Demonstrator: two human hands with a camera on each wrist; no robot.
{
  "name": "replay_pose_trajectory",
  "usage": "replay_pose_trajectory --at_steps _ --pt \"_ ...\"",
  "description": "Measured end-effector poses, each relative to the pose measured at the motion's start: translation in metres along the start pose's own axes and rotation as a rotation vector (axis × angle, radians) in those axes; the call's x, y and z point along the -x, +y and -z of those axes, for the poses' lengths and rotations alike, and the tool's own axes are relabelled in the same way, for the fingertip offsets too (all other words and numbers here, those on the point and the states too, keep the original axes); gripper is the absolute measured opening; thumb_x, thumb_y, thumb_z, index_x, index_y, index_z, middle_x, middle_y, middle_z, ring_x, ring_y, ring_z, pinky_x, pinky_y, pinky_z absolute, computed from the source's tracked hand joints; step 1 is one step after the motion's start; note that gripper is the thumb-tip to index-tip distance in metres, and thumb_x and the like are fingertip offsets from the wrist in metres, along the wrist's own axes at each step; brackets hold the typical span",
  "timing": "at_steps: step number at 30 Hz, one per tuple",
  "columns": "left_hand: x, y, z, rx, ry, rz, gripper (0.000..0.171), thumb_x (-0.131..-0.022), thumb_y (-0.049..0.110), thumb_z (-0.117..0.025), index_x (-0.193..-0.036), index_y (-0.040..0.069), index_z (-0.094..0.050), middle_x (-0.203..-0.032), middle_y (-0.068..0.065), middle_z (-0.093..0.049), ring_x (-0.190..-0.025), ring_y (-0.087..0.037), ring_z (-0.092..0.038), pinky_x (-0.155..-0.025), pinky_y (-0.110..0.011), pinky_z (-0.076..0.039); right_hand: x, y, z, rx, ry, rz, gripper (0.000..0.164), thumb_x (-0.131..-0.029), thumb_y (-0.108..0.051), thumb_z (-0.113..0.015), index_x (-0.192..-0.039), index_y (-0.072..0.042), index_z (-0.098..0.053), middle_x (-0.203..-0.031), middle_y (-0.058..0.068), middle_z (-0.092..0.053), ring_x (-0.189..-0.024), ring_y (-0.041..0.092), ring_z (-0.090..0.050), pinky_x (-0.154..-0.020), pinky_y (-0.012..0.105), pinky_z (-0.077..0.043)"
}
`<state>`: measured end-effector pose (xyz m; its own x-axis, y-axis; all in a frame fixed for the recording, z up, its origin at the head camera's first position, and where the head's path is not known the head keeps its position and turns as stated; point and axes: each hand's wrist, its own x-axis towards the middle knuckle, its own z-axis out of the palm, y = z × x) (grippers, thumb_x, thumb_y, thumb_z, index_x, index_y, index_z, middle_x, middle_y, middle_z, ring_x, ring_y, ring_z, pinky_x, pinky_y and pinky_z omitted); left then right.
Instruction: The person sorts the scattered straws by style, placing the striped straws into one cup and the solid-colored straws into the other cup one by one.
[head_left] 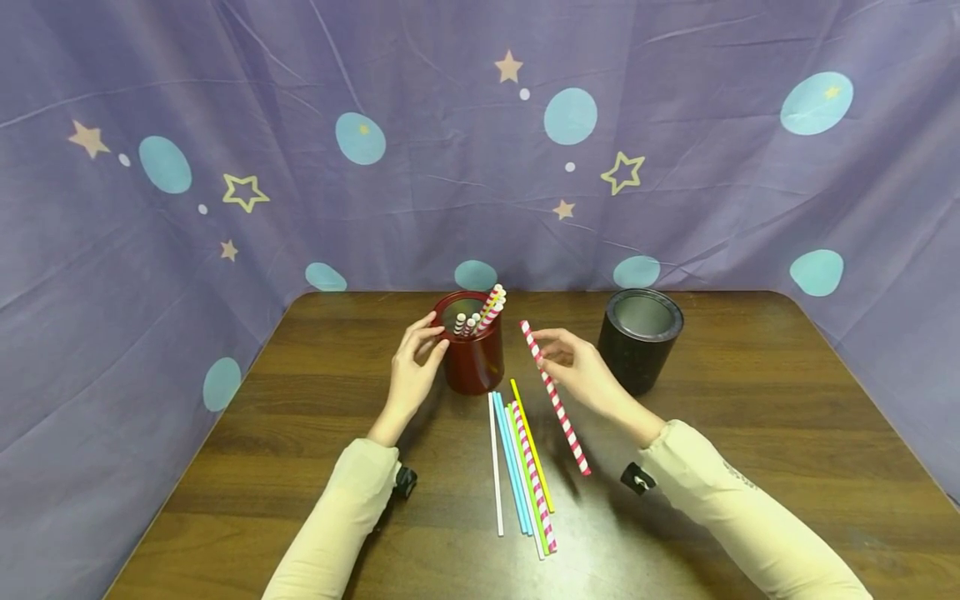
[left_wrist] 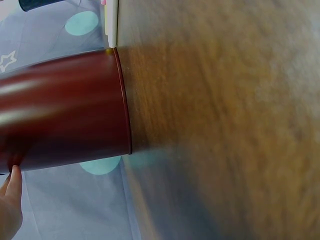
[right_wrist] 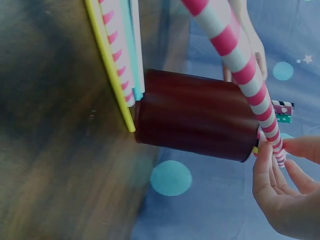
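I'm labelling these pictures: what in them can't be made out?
Head view: lower ends of straws in the red container, hidden by its wall.
Head view: print on the right sleeve, too small to read.
Left wrist view: most of left hand, cut off by left edge.
Right wrist view: near end of held straw, cut off by top edge.

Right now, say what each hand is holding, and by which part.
The right hand pinches a red-and-white striped straw near its far end. The left hand touches the dark red canister near its rim.
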<state>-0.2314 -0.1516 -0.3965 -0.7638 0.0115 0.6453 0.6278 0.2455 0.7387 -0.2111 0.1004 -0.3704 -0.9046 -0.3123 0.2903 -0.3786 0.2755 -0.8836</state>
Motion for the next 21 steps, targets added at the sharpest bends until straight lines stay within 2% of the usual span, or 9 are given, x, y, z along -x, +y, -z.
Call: replay_pose_trajectory --at_steps 4,5,8,11,12,15,21 --pt "0.0 0.0 0.0 -0.002 0.0 -0.004 0.02 -0.081 -0.007 -0.057 -0.099 -0.016 -0.055 -0.121 -0.03 -0.045 -0.113 -0.038 -0.045 -0.09 -0.044 -0.044 -0.003 -0.008 0.002 -0.018 0.026 0.021 0.034 -0.082 0.001 -0.058 -0.116 -0.003 -0.053 -0.084 0.016 -0.061 -0.071 0.022 -0.06 -0.059 0.024 -0.052" --pt "0.0 0.0 0.0 -0.002 0.001 -0.003 0.02 -0.081 -0.008 -0.057 -0.099 -0.015 -0.055 -0.121 -0.03 -0.045 -0.113 -0.038 -0.045 -0.09 -0.044 -0.044 -0.004 -0.013 0.002 -0.03 0.033 0.019 0.035 -0.082 0.002 -0.058 -0.116 -0.001 -0.052 -0.085 0.018 -0.061 -0.072 0.024 -0.06 -0.061 0.027 -0.053" --pt "0.0 -0.001 0.0 -0.001 0.002 -0.006 0.019 -0.081 -0.009 -0.057 -0.099 -0.016 -0.055 -0.121 -0.03 -0.045 -0.113 -0.038 -0.045 -0.09 -0.045 -0.044 -0.003 -0.031 0.003 -0.05 0.054 0.025 0.035 -0.081 0.006 -0.056 -0.116 0.004 -0.05 -0.086 0.022 -0.059 -0.076 0.031 -0.059 -0.062 0.027 -0.054" --pt "0.0 0.0 0.0 0.006 -0.001 -0.01 0.019 -0.081 -0.009 -0.056 -0.098 -0.016 -0.054 -0.121 -0.03 -0.045 -0.112 -0.039 -0.045 -0.09 -0.045 -0.043 -0.005 -0.038 0.003 -0.075 0.076 0.03 0.036 -0.081 0.008 -0.056 -0.116 0.006 -0.049 -0.087 0.025 -0.059 -0.078 0.034 -0.059 -0.062 0.027 -0.054" --pt "0.0 0.0 0.0 0.009 -0.002 -0.01 0.019 -0.081 -0.009 -0.056 -0.098 -0.016 -0.054 -0.121 -0.03 -0.045 -0.112 -0.039 -0.045 -0.09 -0.045 -0.044 -0.006 -0.036 0.003 -0.07 0.085 0.037 0.036 -0.081 0.008 -0.056 -0.116 0.005 -0.049 -0.087 0.023 -0.059 -0.078 0.033 -0.059 -0.061 0.023 -0.053" --pt "0.0 0.0 0.0 0.017 -0.005 -0.01 0.019 -0.081 -0.009 -0.056 -0.098 -0.016 -0.054 -0.122 -0.03 -0.044 -0.111 -0.039 -0.045 -0.091 -0.045 -0.043 -0.01 -0.029 0.003 -0.07 0.108 0.053 0.037 -0.08 0.006 -0.057 -0.117 0.001 -0.051 -0.088 0.02 -0.061 -0.078 0.028 -0.06 -0.061 0.022 -0.053" --pt "0.0 0.001 0.0 0.02 -0.003 -0.007 0.019 -0.081 -0.009 -0.056 -0.099 -0.016 -0.054 -0.121 -0.03 -0.044 -0.111 -0.04 -0.045 -0.091 -0.044 -0.043 -0.011 -0.037 0.006 -0.055 0.154 0.101 0.038 -0.078 0.007 -0.059 -0.115 0.0 -0.051 -0.088 0.019 -0.061 -0.079 0.025 -0.059 -0.064 0.022 -0.052"
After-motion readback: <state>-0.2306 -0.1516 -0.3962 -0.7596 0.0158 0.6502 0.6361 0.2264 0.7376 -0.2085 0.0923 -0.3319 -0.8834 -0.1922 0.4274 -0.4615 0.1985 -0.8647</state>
